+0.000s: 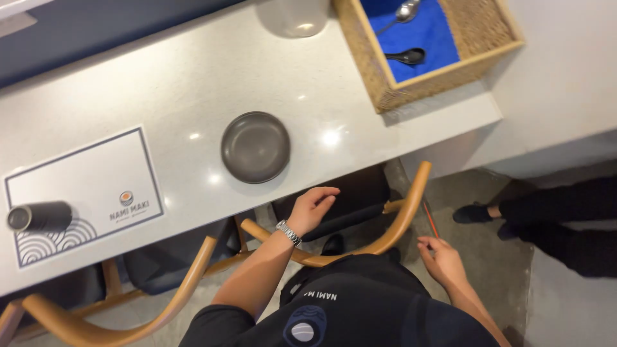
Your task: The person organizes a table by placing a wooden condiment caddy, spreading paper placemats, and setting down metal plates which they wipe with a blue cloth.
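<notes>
From the head camera, your left hand [313, 207] hangs loosely open just below the desk [193, 83] edge, fingers curled, holding nothing, a metal watch [288, 232] on the wrist. It hovers over the dark seat cushion [350, 212] of the wooden chair [402, 218], whose curved back rail runs between your two hands. Your right hand [440, 260] is low beside that rail, fingers closed around the end of a thin red stick [430, 220] that slants up toward the chair.

On the desk above your left hand sits an empty dark grey bowl [256, 146]. Further left lies a white placemat [83, 193] with a dark cylinder [40, 216] resting on it. At the far right corner stands a woven basket [437, 80] lined in blue, with two spoons [406, 33] inside.

The desk is pale speckled stone, glossy with light spots. A second wooden chair [128, 308] is tucked under on the left. The floor [495, 257] is grey concrete, and another person's dark shoe [472, 213] and trouser leg reach in from the right.
</notes>
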